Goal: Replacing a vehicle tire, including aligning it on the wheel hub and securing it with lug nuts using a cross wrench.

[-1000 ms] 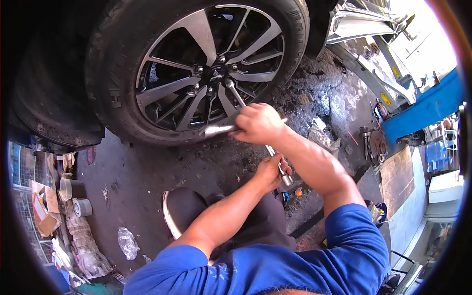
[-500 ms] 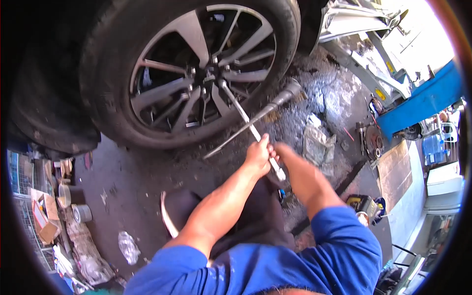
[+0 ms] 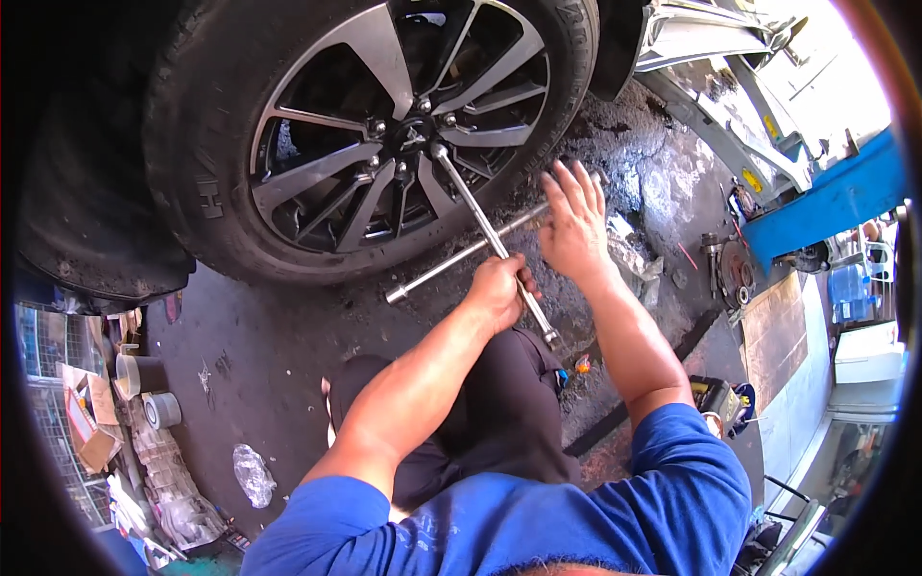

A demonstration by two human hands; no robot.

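A four-way lug wrench (image 3: 468, 199) has one end at a lug nut near the hub of the car wheel (image 3: 331, 178), which has dark and silver alloy spokes. My left hand (image 3: 497, 291) is closed round the wrench's shaft, between the crossing and its near end. Fingers stretched out, my right hand (image 3: 576, 230) is at the right end of the cross bar and partly covers it. Whether the palm touches the bar, I cannot tell. Several other lug nuts show around the hub.
A blue lift arm (image 3: 826, 197) reaches in from the right, with a brake disc (image 3: 737, 272) on the floor beneath. Crumpled clear plastic (image 3: 254, 477) lies at lower left, near a roll of tape (image 3: 162, 411) and a cardboard box (image 3: 91, 422). A dark bottle (image 3: 715, 401) stands right of my arm.
The wrench's cross bar has turned, and its blur is gone. My right hand has moved from beside my left hand up to the bar's right end, with its fingers spread. My left hand keeps its hold.
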